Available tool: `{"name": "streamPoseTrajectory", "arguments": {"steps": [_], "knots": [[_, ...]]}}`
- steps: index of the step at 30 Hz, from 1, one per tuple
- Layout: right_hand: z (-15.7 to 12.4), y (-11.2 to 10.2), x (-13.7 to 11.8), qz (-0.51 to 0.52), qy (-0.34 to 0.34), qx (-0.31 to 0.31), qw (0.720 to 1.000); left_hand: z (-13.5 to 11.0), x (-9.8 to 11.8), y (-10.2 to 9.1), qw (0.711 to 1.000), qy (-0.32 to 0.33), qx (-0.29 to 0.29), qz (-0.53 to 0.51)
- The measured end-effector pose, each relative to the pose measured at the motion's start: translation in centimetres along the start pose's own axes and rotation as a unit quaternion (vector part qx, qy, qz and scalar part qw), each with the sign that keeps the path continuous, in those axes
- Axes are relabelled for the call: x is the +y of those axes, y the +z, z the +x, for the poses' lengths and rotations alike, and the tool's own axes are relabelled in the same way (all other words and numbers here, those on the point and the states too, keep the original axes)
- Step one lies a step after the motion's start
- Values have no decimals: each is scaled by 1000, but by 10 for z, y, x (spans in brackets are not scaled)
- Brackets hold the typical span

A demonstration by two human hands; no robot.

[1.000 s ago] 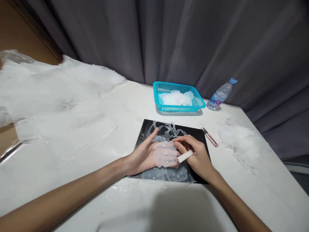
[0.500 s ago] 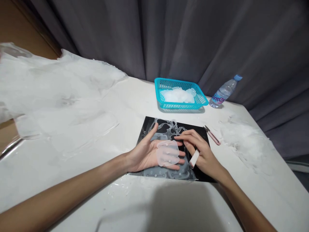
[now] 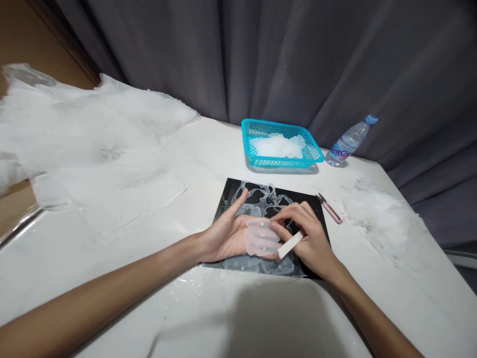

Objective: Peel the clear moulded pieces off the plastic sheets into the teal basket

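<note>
Above the black mat [image 3: 229, 190], the left hand [image 3: 233, 237] is palm up, its grip spread flat, with the clear piece [image 3: 262, 239] on its fingers. The right hand [image 3: 312, 242], over the mat too, has bent fingers at the piece's edge; I cannot tell whether its grip pinches it. Snips [image 3: 333, 212] lie just right of the mat, the basket [image 3: 286, 162] beyond it.

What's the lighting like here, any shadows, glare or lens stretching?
Head view: broad soft shadow on the table in front of the black sheet, small glints left of the shadow; same view: white plastic at left nearly blends into the table; same view: bottle leans outward, probably lens distortion.
</note>
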State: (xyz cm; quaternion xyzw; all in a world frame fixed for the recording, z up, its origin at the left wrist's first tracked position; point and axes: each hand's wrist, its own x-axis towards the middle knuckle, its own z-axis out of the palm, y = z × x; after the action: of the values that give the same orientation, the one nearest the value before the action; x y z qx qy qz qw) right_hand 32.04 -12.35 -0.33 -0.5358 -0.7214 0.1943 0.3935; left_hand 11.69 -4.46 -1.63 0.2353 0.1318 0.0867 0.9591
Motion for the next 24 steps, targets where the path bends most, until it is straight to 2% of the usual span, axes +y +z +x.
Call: {"name": "streamPoseTrajectory", "arguments": {"steps": [12, 16, 18, 21, 23, 24], "knots": [[0, -2, 1, 25, 30, -13, 999, -1, 0, 1, 1000, 17, -9, 5], [3, 1, 4, 30, 61, 25, 997, 0, -2, 2, 999, 26, 23, 12], [23, -3, 10, 38, 75, 68, 994, 1, -4, 3, 995, 50, 72, 41], [81, -20, 27, 24, 55, 153, 986, 0, -3, 4, 968, 123, 154, 154], [122, -33, 39, -60, 34, 192, 979, -4, 3, 5, 921, 182, 192, 286], [138, -37, 43, -109, 35, 207, 972, -9, 8, 6, 886, 203, 204, 364]]}}
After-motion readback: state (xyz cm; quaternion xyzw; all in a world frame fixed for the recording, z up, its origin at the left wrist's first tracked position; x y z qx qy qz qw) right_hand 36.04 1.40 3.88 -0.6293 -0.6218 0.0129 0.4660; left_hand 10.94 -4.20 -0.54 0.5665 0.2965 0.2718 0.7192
